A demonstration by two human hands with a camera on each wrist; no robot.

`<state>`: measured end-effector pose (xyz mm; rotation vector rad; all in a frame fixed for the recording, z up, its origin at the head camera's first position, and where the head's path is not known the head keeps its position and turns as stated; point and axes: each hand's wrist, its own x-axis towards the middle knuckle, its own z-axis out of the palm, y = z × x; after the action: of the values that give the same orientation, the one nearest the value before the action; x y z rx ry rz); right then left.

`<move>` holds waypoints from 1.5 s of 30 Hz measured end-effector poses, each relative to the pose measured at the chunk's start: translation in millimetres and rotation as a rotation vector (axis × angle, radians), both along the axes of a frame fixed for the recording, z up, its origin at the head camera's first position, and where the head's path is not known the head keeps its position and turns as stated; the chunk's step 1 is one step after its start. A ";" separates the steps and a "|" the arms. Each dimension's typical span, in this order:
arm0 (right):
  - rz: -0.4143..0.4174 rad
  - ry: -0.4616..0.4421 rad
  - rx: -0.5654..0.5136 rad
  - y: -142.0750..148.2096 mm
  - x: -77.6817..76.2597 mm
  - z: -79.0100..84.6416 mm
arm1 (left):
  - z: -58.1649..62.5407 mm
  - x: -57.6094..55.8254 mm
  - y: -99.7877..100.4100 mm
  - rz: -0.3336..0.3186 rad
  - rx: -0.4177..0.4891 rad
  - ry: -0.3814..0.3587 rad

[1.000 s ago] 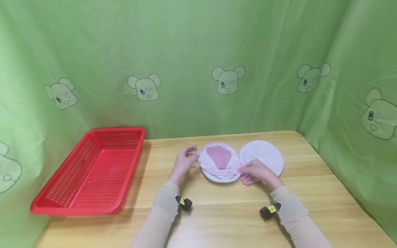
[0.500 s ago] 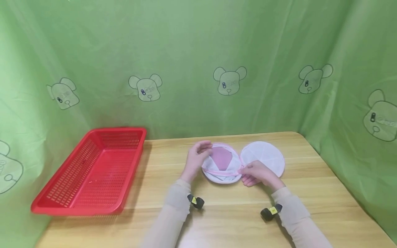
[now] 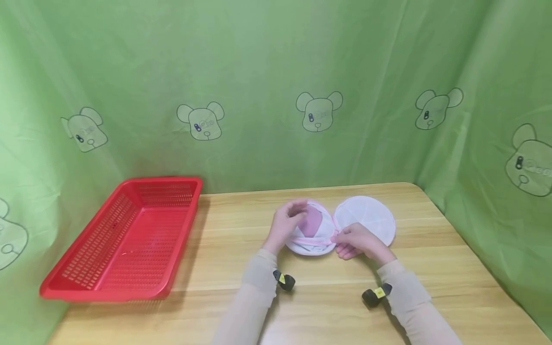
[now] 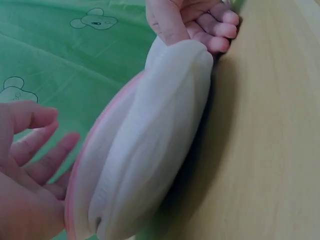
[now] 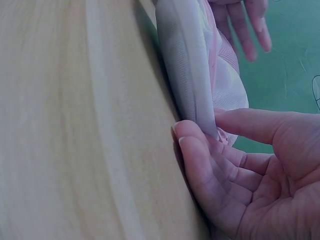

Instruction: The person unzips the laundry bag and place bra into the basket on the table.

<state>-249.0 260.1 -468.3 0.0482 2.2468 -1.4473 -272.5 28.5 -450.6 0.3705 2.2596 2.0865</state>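
A round white mesh laundry bag [image 3: 312,250] with pink edging lies on the table, its round flap [image 3: 372,216] spread out to the right. Inside its mouth a smooth pink patch [image 3: 311,223] shows. My right hand [image 3: 360,240] pinches the bag's rim beside the flap between thumb and fingers, as the right wrist view confirms. Over the left part of the mouth hovers my left hand [image 3: 284,226], its fingers loosely bent and holding nothing. In the left wrist view that hand [image 4: 35,165] is beside the pink-edged rim, and the bag's side [image 4: 150,145] looks puffed and folded.
A red plastic basket [image 3: 142,232] with perforated walls stands at the table's left. Green curtains [image 3: 258,158] printed with bear heads hang behind the wooden table [image 3: 319,306] and along both sides. A small black camera is strapped to each wrist.
My left hand has moved right, from beside the bag to over the left part of its mouth. My right hand keeps its pinch on the rim, nearly still.
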 end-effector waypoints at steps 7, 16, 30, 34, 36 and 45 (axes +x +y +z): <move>-0.012 0.005 0.005 -1.1 1.1 2.7 | -4.6 -0.9 -1.6 0.036 -0.189 -0.014; -0.022 0.009 0.013 -2.7 5.6 -0.1 | -12.4 -0.9 -1.6 0.029 -0.318 -0.081; -0.028 0.025 0.005 -6.7 5.1 -0.1 | -13.6 0.8 -1.4 0.021 -0.597 0.021; -0.035 0.019 0.007 -6.6 6.5 -0.1 | -15.0 2.6 0.1 0.029 -0.630 0.038; -0.034 0.022 0.006 -6.7 6.4 0.1 | -14.8 3.6 0.6 0.038 -0.626 0.042; -0.039 0.025 0.007 -5.9 4.3 0.1 | -12.8 5.6 4.0 0.024 -0.596 0.049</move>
<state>-244.7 254.3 -468.2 0.0766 2.2835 -1.4675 -266.9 32.6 -463.4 0.3551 2.7632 1.3147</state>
